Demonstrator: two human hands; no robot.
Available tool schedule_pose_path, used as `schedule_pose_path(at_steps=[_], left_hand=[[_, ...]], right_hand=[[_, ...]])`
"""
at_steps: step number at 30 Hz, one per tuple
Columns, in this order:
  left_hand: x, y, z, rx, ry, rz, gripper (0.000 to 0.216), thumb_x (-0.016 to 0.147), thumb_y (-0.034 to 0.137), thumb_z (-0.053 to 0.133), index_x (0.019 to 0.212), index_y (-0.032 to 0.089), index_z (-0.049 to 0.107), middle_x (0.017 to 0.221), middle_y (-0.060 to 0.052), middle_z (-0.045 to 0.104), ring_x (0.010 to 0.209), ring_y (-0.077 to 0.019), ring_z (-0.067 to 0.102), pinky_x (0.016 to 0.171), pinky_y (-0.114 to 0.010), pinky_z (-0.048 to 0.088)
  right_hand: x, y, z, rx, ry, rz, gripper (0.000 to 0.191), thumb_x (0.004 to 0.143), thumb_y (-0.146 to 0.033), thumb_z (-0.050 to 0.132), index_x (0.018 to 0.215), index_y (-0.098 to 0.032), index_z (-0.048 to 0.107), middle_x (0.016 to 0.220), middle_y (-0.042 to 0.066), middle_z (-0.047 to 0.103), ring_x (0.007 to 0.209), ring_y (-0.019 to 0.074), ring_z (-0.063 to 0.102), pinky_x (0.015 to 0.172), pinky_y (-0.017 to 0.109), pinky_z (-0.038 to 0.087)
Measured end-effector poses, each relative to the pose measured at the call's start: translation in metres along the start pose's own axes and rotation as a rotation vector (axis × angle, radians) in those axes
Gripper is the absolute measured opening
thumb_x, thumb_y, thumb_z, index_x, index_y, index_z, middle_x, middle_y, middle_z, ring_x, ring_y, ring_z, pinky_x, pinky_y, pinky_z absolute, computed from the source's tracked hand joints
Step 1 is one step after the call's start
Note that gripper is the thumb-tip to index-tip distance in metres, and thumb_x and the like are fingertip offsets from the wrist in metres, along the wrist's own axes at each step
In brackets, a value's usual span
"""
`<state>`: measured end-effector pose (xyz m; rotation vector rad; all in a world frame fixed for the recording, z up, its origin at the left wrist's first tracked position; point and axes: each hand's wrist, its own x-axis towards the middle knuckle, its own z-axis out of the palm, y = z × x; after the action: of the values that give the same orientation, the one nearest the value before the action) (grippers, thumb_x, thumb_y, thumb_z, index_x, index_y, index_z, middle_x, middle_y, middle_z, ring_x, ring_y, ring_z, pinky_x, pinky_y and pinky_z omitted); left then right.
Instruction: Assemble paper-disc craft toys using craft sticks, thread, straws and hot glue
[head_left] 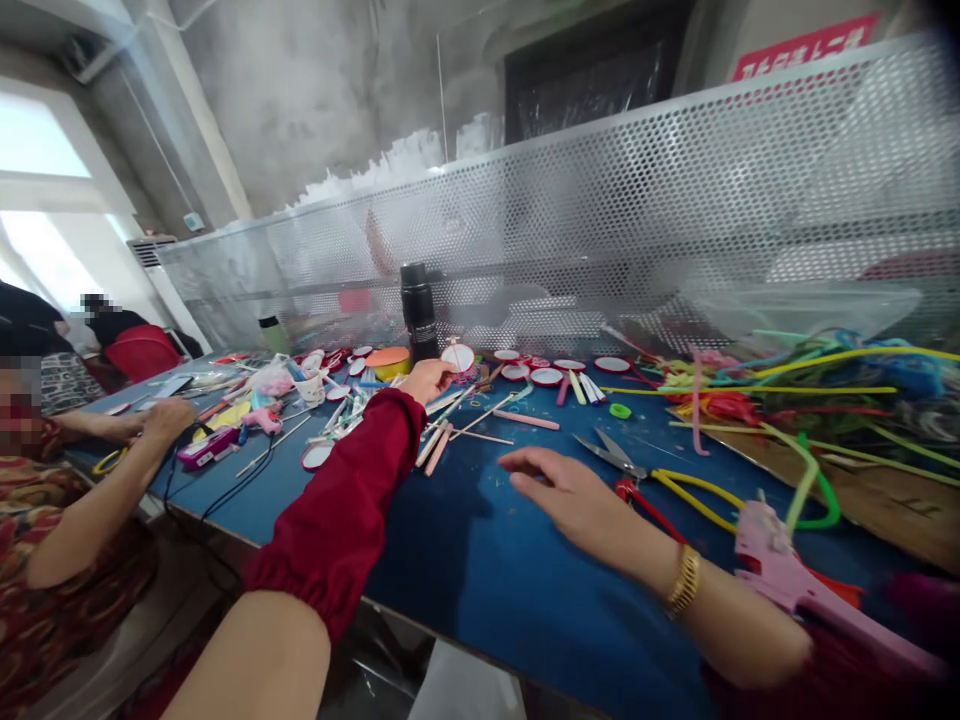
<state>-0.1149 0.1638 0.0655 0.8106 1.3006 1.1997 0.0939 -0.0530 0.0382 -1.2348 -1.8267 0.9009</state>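
Note:
My left hand (430, 381), in a dark red sleeve, reaches over the blue table and pinches a small round white disc with a red rim (457, 358). Below it lie several thin sticks and pink rods (439, 450). My right hand (559, 487), with a gold watch band at the wrist, is held low over the table, fingers stretched out and nothing in them. Just beyond it, scissors with yellow handles (637, 468) lie with blades apart. A pink glue gun (772, 550) is beside my right forearm.
A black thermos (418, 310) stands behind my left hand. More red-rimmed discs (547, 377) lie along the metal mesh panel (600, 220). Colourful pipe cleaners (810, 380) are heaped at right on cardboard (885, 500). At left, another person's hands (166, 420) work near a purple box (208, 448).

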Motion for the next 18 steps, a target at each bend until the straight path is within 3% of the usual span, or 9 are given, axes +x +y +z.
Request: schedule_pose_path(at_steps=[5, 9, 13, 18], left_hand=[[0.011, -0.017, 0.011, 0.014, -0.049, -0.018, 0.01, 0.085, 0.01, 0.075, 0.091, 0.009, 0.067, 0.069, -0.001, 0.062, 0.056, -0.0069, 0.055, 0.052, -0.017, 0.045], [0.014, -0.026, 0.033, 0.024, -0.124, -0.038, 0.019, 0.073, 0.0, 0.078, 0.079, 0.012, 0.064, 0.054, 0.001, 0.057, 0.047, -0.0076, 0.053, 0.046, -0.016, 0.041], [0.019, -0.015, 0.049, 0.025, -0.168, -0.045, 0.019, 0.071, -0.001, 0.076, 0.08, 0.012, 0.065, 0.052, 0.002, 0.057, 0.043, -0.0068, 0.05, 0.044, -0.016, 0.039], [0.022, -0.002, 0.059, 0.007, -0.196, -0.022, 0.017, 0.074, -0.004, 0.071, 0.079, 0.011, 0.065, 0.054, 0.001, 0.057, 0.045, -0.0062, 0.05, 0.046, -0.015, 0.04]], right_hand=[[0.025, -0.017, 0.019, -0.35, -0.253, -0.052, 0.037, 0.091, -0.032, 0.053, 0.117, -0.017, 0.075, 0.124, 0.013, 0.074, 0.118, 0.0292, 0.066, 0.105, 0.042, 0.046], [0.038, -0.024, 0.027, -0.494, -0.324, -0.091, 0.04, 0.095, -0.032, 0.049, 0.122, -0.016, 0.074, 0.128, 0.013, 0.072, 0.123, 0.0279, 0.064, 0.108, 0.039, 0.043], [0.078, -0.004, 0.003, -0.67, -0.134, 0.004, 0.04, 0.097, -0.034, 0.05, 0.129, -0.02, 0.07, 0.134, 0.01, 0.069, 0.127, 0.0224, 0.061, 0.109, 0.03, 0.041], [0.143, 0.051, -0.061, -0.798, 0.159, 0.364, 0.05, 0.101, -0.033, 0.042, 0.139, -0.005, 0.057, 0.142, 0.028, 0.058, 0.137, 0.0351, 0.053, 0.111, 0.045, 0.04]])
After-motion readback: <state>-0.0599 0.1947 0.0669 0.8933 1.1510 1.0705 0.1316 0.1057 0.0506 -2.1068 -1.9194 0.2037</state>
